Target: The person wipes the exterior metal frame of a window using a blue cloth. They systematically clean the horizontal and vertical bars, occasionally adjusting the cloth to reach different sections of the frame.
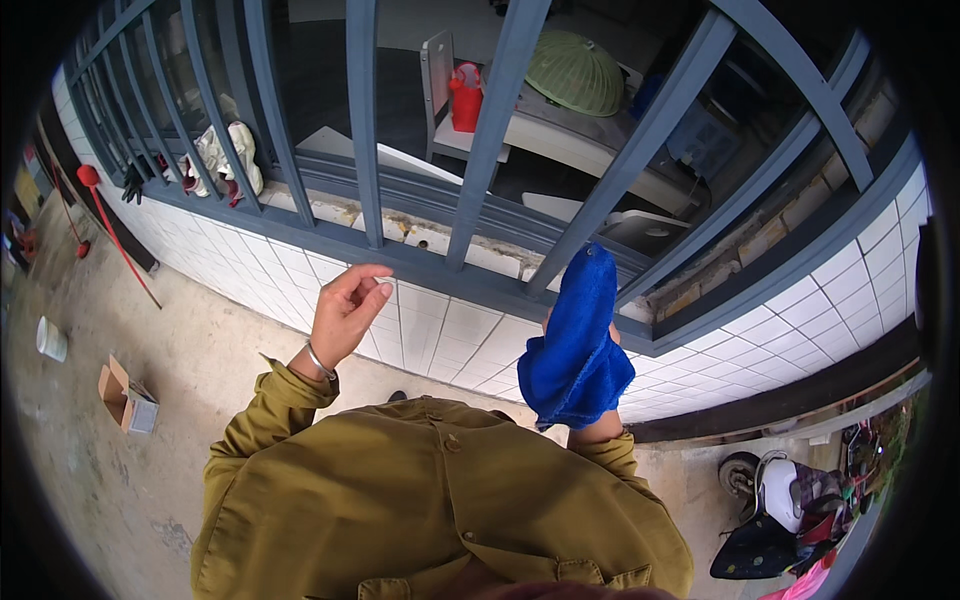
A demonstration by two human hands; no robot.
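Note:
A blue cloth point(581, 352) is draped over my right hand point(616, 332), which shows only in small parts at its edges. The covered hand is at the lower rail of a blue-grey metal window grille point(420, 268), beside one of the bars near the right corner. My left hand point(349, 311), with a bangle at the wrist, hovers in front of the white tiled wall point(469, 322) just below the rail. Its fingers are curled, thumb and forefinger apart, with nothing between them. Behind the bars runs a sill point(435, 241) with dirt on it.
White shoes point(240, 157) and a dark glove point(133, 180) are at the grille's left. Behind the bars are a chair point(439, 82), a red container point(466, 101) and a green mesh food cover point(574, 73). An open cardboard box point(142, 409), a white bucket point(51, 339) and a scooter point(780, 487) stand outside.

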